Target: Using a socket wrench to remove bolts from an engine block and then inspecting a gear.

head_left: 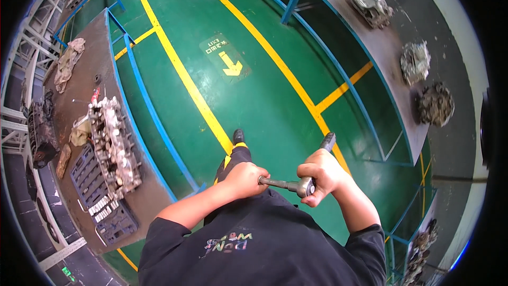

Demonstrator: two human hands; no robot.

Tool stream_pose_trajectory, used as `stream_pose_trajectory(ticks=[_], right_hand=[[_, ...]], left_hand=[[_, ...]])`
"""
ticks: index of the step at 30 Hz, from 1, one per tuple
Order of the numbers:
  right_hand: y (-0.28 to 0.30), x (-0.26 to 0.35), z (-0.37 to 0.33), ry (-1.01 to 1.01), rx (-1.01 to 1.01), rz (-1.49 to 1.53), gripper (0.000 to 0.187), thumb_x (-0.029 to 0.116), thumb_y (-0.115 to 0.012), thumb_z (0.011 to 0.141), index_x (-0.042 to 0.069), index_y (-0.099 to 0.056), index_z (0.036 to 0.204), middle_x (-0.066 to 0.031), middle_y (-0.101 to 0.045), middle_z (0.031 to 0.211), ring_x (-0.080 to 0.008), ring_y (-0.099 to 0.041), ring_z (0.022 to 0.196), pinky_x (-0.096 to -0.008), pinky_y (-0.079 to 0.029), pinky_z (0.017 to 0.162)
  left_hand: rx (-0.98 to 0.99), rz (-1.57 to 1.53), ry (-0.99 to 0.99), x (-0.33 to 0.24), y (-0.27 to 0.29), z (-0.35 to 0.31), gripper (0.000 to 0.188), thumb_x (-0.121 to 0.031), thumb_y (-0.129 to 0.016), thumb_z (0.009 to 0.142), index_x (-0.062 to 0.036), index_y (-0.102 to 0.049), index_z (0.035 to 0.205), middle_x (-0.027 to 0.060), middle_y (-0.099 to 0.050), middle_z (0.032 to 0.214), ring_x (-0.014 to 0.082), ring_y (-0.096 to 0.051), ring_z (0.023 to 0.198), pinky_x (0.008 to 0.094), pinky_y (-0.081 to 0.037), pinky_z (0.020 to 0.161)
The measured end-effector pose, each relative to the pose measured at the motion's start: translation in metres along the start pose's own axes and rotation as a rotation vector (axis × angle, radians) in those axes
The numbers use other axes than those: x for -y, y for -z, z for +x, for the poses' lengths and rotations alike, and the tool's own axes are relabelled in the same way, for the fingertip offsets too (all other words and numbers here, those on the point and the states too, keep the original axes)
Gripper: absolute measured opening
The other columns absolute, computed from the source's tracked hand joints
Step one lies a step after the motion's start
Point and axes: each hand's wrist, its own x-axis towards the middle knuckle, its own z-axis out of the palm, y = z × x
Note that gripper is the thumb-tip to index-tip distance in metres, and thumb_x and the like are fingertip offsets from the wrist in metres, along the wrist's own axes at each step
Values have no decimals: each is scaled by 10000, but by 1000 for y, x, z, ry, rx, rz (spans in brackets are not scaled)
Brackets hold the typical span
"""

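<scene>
In front of my body I hold a ratchet wrench [305, 187] with a steel extension bar [278, 183] fitted to its round head. My right hand [320, 173] is wrapped round the ratchet near its head, and the dark handle end [328, 141] sticks out beyond the fingers. The far end of the bar goes into my closed left hand [245, 180], which hides its tip. Whether a socket is on that tip I cannot tell. Both hands are over the green floor, apart from the benches.
On the left bench [153, 206] lie a metal engine cylinder head [112, 145], an open socket set case [119, 224], a rag [69, 63] and a dark engine part [42, 132]. The right bench [378, 58] bears several metal castings [415, 63]. Blue rails [148, 100] edge the yellow-lined walkway [233, 87].
</scene>
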Motion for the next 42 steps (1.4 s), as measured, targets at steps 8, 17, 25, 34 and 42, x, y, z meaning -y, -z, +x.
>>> stream_pose_trajectory(ticks=[8,17,25,34,42], right_hand=[[108,-150,146,-694,-262,445,297,290,-589,823,1,-559,884,-102,-570,664,-200,-565,591,-310,-445,541],[285,-346,338,115,55,-81,273,86,-711,698,60,-594,944,-111,-598,724,-343,-603,681,-393,-482,589],[385,-452,592,19,357,-68,269,262,-750,724,49,-630,837,-162,-603,663,-367,-604,650,-411,-472,575],[389,-531,855,630,838,-230,197,128,-700,672,92,-613,845,-104,-623,688,-315,-624,651,-400,-481,556],[424,-605,1101,254,622,256,461,157,-842,580,24,-592,944,-35,-578,692,-114,-549,604,-269,-455,555]], left_hand=[[-212,-5,280,64,140,181,244,-295,-685,763,-74,-579,757,132,-617,645,338,-616,634,443,-474,561],[-135,-138,224,170,297,374,374,-262,-678,826,-36,-513,578,84,-449,481,183,-475,448,325,-372,459],[-488,-426,581,258,431,485,213,-225,-670,781,-20,-636,733,22,-532,565,94,-479,551,314,-402,522],[-766,-168,501,411,569,549,204,-185,-679,672,-38,-539,659,139,-550,600,328,-561,591,404,-422,541],[-971,-253,330,515,797,571,263,-97,-580,752,-42,-558,1008,141,-607,846,277,-588,711,377,-456,634]])
